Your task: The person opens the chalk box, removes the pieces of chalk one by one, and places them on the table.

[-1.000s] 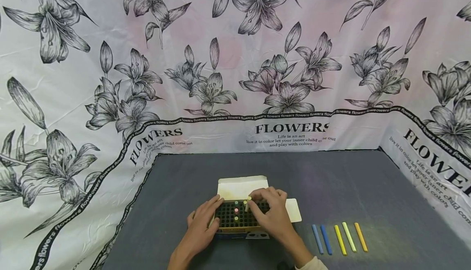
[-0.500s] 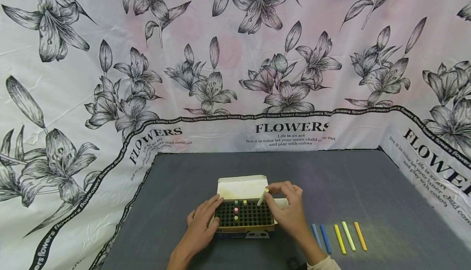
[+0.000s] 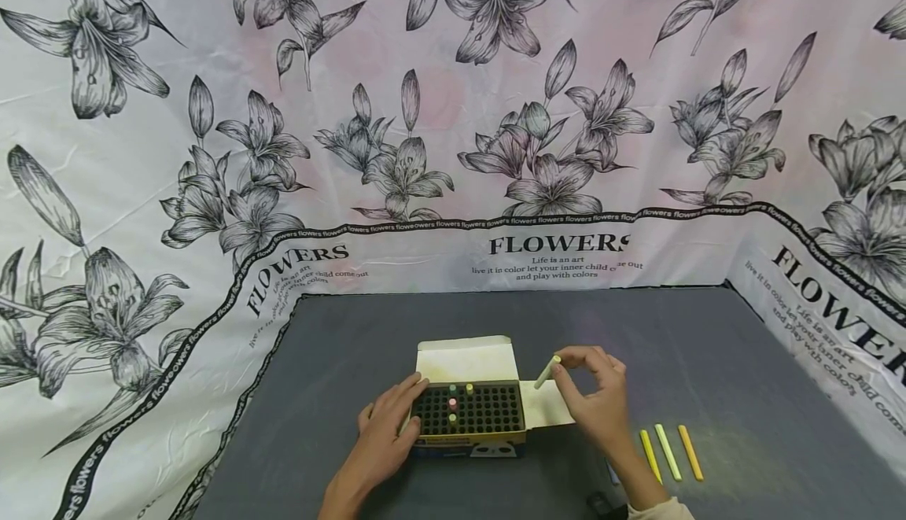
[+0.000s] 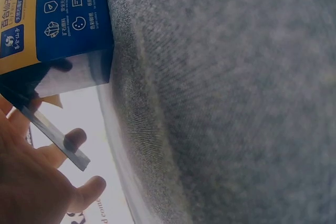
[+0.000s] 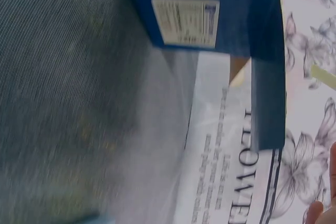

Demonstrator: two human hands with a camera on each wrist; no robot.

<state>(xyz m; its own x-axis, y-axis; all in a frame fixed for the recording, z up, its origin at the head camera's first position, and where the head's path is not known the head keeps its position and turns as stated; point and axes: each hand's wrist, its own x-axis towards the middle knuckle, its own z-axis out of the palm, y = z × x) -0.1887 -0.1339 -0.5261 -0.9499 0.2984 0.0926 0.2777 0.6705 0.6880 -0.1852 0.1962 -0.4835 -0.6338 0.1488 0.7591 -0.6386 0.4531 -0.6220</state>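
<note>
A pale yellow chalk stick (image 3: 547,372) is pinched between the thumb and fingertips of my right hand (image 3: 594,394), tilted above the box's right flap. In the right wrist view the same chalk (image 5: 323,76) shows at the right edge. The chalk box (image 3: 467,440) lies with its holed side up, and several coloured chalk ends show in its holes, one of them pink (image 3: 453,404). My left hand (image 3: 382,433) rests along the box's left side, fingers stretched toward the back corner. From the left wrist, its fingers (image 4: 50,156) spread around a narrow side flap (image 4: 65,148).
A white lid flap (image 3: 467,360) stands open behind the box, and a side flap (image 3: 548,406) sticks out right. On the dark table lie a yellow chalk (image 3: 650,455), a light yellow chalk (image 3: 668,451) and an orange chalk (image 3: 690,452). A flower-print cloth (image 3: 425,260) hangs behind.
My right hand has lifted the pale yellow chalk out from the holes and carried it right, past the box. Its forearm now covers most of the blue chalks. My left hand stays put.
</note>
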